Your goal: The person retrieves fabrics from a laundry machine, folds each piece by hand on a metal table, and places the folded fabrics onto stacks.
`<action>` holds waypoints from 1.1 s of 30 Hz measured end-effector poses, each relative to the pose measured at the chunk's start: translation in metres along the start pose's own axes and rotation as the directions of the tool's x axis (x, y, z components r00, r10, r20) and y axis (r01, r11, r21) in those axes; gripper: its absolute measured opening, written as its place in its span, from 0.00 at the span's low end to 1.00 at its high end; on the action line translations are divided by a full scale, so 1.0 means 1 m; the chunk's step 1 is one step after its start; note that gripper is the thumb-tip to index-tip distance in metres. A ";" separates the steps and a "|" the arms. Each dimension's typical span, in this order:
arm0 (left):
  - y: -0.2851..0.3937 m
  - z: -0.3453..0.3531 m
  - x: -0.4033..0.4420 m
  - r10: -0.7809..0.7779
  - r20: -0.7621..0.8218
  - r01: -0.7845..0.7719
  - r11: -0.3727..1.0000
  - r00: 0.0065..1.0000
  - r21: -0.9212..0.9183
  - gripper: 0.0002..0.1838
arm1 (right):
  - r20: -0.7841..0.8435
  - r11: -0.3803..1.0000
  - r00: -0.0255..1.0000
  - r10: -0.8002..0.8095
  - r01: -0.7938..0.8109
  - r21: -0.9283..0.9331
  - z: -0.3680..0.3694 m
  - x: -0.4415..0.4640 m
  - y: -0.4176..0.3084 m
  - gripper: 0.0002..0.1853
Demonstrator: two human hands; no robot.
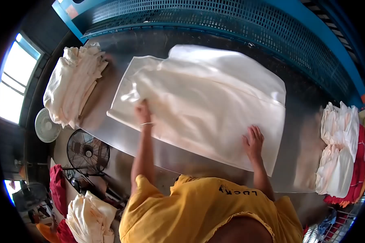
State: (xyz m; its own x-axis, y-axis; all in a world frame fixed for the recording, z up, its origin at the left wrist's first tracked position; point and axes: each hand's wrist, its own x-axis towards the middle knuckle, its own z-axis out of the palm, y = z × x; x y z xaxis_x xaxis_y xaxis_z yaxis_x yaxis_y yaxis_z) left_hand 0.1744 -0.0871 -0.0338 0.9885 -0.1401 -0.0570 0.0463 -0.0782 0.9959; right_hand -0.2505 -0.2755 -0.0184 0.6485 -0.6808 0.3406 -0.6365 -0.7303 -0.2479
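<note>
A large cream-white cloth (pixel 202 105), folded into layers, lies spread over a shiny metal table (pixel 105 131), with some wrinkles near its left side. My left hand (pixel 142 111), a band at its wrist, is closed on the cloth's left part, and its fingertips are partly hidden. Towards the cloth's lower right, my right hand (pixel 254 141) rests flat on the fabric with the fingers stretched out. The cloth's far layer bulges up a little behind the nearer one.
Stacks of folded white cloth stand at the left (pixel 73 85) and right (pixel 338 150) table ends. A blue perforated metal guard (pixel 215 20) runs along the back. Below left are a black fan (pixel 88 151), a heap of white cloth (pixel 91 216) and red cloth (pixel 58 190).
</note>
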 end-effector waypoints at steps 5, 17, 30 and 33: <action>-0.116 -0.169 0.155 0.201 -0.322 0.014 0.829 0.925 0.560 0.36 | 0.031 0.994 0.994 0.106 -0.107 0.017 -0.009 -0.033 0.016 0.20; 0.030 0.063 -0.218 0.109 0.955 -0.402 0.916 0.276 0.011 0.36 | 0.412 -0.042 0.665 0.623 -0.497 0.867 -0.045 0.011 0.050 0.23; -0.005 -0.024 -0.234 -0.224 -0.177 0.217 0.974 0.958 -0.057 0.31 | 0.516 0.063 0.796 0.317 -0.561 0.826 0.041 0.149 -0.043 0.28; -0.026 -0.014 -0.177 -0.295 -0.011 0.295 0.955 0.955 -0.030 0.32 | 0.681 0.002 0.694 0.235 -0.701 0.714 0.075 0.177 -0.052 0.28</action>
State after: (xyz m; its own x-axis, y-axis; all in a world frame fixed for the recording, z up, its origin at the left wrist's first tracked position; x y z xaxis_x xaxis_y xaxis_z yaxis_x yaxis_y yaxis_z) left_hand 0.0004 -0.0468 -0.0484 0.9324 -0.0999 -0.3474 0.3398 -0.0864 0.9365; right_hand -0.0713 -0.3621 -0.0130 0.5845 -0.6822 -0.4393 -0.1576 0.4356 -0.8862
